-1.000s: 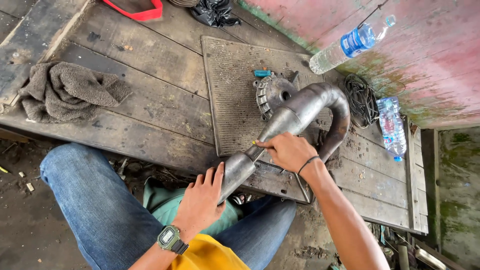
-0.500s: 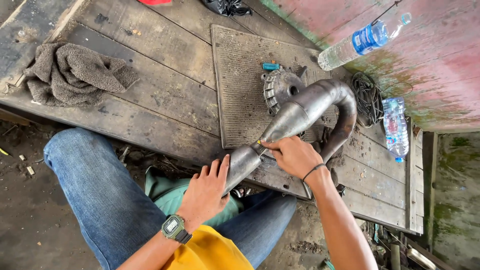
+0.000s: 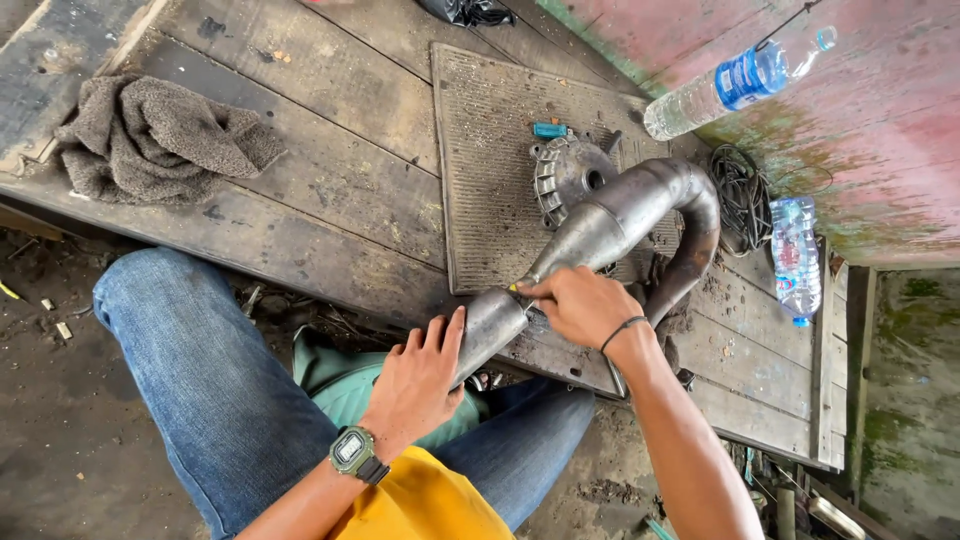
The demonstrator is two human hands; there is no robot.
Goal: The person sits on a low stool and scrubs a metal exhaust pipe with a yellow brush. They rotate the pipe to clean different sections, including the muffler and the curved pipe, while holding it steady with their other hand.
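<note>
Both hands [image 3: 425, 375] [image 3: 575, 305] stayed on pipe [image 3: 610, 220] (bottles [image 3: 735, 80] capped).

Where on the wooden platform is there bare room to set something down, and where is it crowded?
Bare planks lie between the grey rag and the ribbed mat, and the mat's left half is free. It is crowded to the right: the exhaust pipe, the round metal engine part, coiled cable and two water bottles.
</note>
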